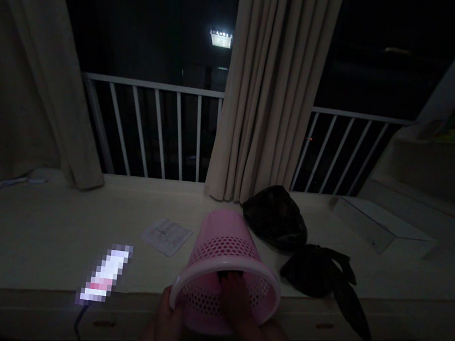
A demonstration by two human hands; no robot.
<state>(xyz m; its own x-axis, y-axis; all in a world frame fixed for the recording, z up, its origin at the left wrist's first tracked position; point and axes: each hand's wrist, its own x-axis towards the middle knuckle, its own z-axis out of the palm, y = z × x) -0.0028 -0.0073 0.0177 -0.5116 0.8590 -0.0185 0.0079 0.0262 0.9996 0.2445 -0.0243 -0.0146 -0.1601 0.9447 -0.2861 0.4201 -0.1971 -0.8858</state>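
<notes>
A pink plastic wastebasket [221, 225] with a band of round holes lies tilted, its wide mouth facing me. At the left of its rim, my left hand [171, 307] is closed on the edge. My right hand [233, 293] reaches inside the basket, its fingers bunched at a small dark patch. What that patch is, and most of the fingertips, I cannot make out in the dim light. Behind the basket to the right sits a bulging black plastic bag [275, 218]. Nearer, a second black bag [315, 270] trails its loose ends over the ledge's front edge.
A pale ledge [58, 227] runs beneath the window. On it lie a sheet of paper [167, 236], a bright pixelated device [107, 274] with a cable, and a white box [384, 226]. Beige curtains [274, 88] hang before the white railing [155, 112].
</notes>
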